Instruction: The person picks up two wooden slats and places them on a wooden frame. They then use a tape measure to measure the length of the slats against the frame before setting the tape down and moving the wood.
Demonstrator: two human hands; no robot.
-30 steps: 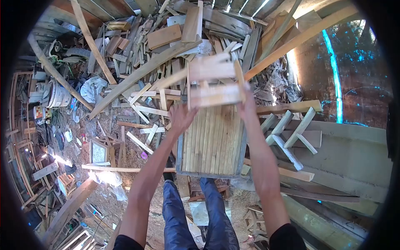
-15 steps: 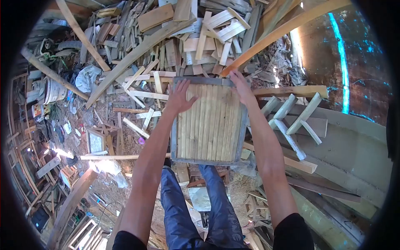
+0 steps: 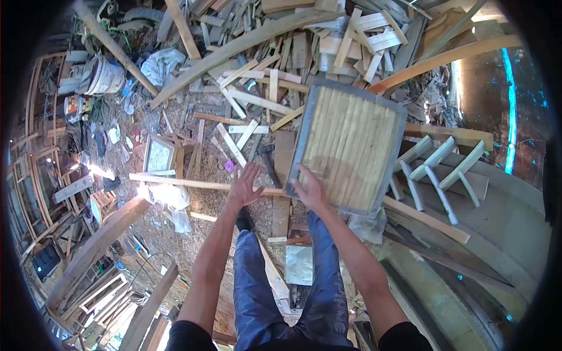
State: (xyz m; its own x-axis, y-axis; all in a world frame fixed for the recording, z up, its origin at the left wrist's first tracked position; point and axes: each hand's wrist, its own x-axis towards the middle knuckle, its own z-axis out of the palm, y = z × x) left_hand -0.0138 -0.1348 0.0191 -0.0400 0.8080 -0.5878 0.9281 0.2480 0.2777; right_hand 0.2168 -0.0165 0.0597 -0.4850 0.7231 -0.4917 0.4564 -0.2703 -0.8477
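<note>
- From the head camera, we see a slatted wooden panel (image 3: pixel 351 149) in a grey frame, turned at an angle right of centre, its near edge beside our knees.
- Our right hand (image 3: pixel 311 190) lies at the panel's near left corner, thumb and fingers a little apart; whether it grips the frame, we cannot tell.
- Our left hand (image 3: pixel 243 190) is spread, thumb out, apart from the panel and above a long pale strip of wood (image 3: pixel 175 182); contact with the strip is unclear to us.
- Just beyond that hand, we find a small purple object (image 3: pixel 229 165) and crossed battens (image 3: pixel 248 133) on the littered floor.
- On the far side, a slatted piece (image 3: pixel 374 36) tops a heap of scrap wood.
- To the right, we see pale, joined sticks (image 3: pixel 434 158) near the panel.
- Below, our legs (image 3: pixel 254 281) in blue trousers stand apart.
</note>
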